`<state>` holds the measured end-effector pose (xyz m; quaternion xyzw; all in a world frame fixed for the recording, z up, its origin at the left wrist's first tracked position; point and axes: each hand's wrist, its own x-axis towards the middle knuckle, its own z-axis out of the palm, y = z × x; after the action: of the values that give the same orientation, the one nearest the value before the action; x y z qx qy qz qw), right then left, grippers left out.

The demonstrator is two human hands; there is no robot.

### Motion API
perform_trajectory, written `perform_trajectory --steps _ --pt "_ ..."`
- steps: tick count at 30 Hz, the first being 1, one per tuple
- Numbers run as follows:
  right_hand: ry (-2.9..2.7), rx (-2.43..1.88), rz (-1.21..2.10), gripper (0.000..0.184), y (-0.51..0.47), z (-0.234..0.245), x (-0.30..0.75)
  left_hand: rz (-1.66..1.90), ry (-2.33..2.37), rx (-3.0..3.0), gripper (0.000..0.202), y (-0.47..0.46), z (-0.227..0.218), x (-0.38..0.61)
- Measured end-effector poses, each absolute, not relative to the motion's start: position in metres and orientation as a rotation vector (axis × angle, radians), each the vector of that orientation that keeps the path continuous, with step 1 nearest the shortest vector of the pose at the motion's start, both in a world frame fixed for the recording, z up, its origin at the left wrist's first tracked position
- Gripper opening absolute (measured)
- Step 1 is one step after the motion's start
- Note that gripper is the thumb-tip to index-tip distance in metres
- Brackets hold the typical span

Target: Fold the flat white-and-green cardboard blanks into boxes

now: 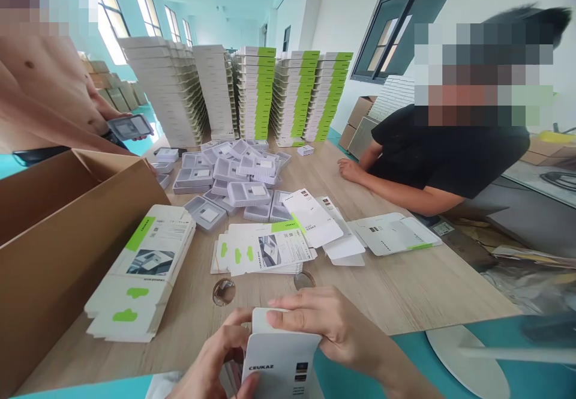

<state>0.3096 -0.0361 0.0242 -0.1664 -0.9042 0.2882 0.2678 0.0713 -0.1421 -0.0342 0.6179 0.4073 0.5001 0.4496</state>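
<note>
A white cardboard box [288, 354] with CEUKAZ printed on it stands upright at the table's near edge. My left hand [211, 354] grips its left side, thumb on the printed front. My right hand [337, 327] lies over the top from the right, its fingers closed on the box's upper flap. The lower part of the box runs out of view. Just beyond my hands lies a stack of flat box blanks [274, 252], with loose white blanks [315, 219] overlapping its right end. Another banded stack of flat blanks [148, 267] lies to the left.
Clear plastic trays [247, 192] are heaped mid-table. Tall stacks of white-and-green boxes [256, 93] line the back. An open brown carton [81, 249] stands left. One person [49, 93] at left holds a tray; another [441, 153] leans at right. Round holes [224, 292] pierce the tabletop.
</note>
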Motion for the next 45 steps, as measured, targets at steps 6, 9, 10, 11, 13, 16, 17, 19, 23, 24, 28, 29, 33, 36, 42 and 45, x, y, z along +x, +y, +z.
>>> perform_trajectory --steps 6,9,10,11,13,16,17,19,23,24,28,29,33,36,42,45 --pt "-2.656 -0.417 0.471 0.043 -0.035 0.035 0.315 1.067 0.772 1.534 0.023 -0.132 -0.041 0.058" --pt "-2.693 -0.374 0.411 0.044 -0.034 0.041 0.315 1.053 0.719 1.534 0.026 -0.126 -0.041 0.057" --pt "-2.709 -0.374 0.394 0.044 -0.034 0.043 0.315 1.061 0.720 1.526 0.028 -0.124 -0.041 0.057" --pt "-2.728 -0.382 0.381 0.044 -0.034 0.044 0.316 1.053 0.728 1.519 0.030 -0.123 -0.041 0.057" --pt "-2.775 -0.401 0.383 0.044 -0.035 0.044 0.317 1.004 0.783 1.527 0.035 -0.122 -0.039 0.056" --pt "-2.865 -0.443 0.457 0.047 -0.035 0.046 0.320 0.883 0.943 1.676 0.039 -0.119 -0.035 0.056" --pt "-2.890 -0.470 0.510 0.049 -0.035 0.048 0.320 0.854 0.993 1.724 0.036 -0.117 -0.033 0.056" --pt "-2.904 -0.570 0.718 0.050 -0.032 0.053 0.321 0.819 1.069 1.764 0.029 -0.114 -0.030 0.058" --pt "-2.754 -0.867 1.539 0.069 -0.026 0.068 0.323 0.803 1.092 1.750 0.020 -0.106 -0.025 0.064" --pt "-2.668 -0.942 1.741 0.075 -0.025 0.071 0.323 0.810 1.082 1.754 0.017 -0.105 -0.023 0.065" --pt "-2.262 -1.073 2.143 0.062 -0.027 0.069 0.324 0.925 1.042 1.865 0.010 -0.103 -0.016 0.068" --pt "-2.211 -1.058 2.160 0.054 -0.028 0.067 0.325 0.959 1.027 1.912 0.008 -0.104 -0.014 0.068" --pt "-2.317 -0.968 2.088 0.042 -0.024 0.070 0.332 0.981 0.936 2.052 0.007 -0.107 -0.007 0.067" --pt "-2.388 -0.963 1.982 0.015 -0.015 0.079 0.332 0.968 0.872 2.104 0.015 -0.110 -0.003 0.068" --pt "-2.442 -1.060 1.892 0.020 -0.012 0.087 0.305 0.940 0.814 2.117 0.027 -0.113 0.000 0.070" --pt "-2.694 -0.934 1.496 0.030 -0.020 0.084 0.296 0.977 0.889 2.138 0.019 -0.115 -0.004 0.069"
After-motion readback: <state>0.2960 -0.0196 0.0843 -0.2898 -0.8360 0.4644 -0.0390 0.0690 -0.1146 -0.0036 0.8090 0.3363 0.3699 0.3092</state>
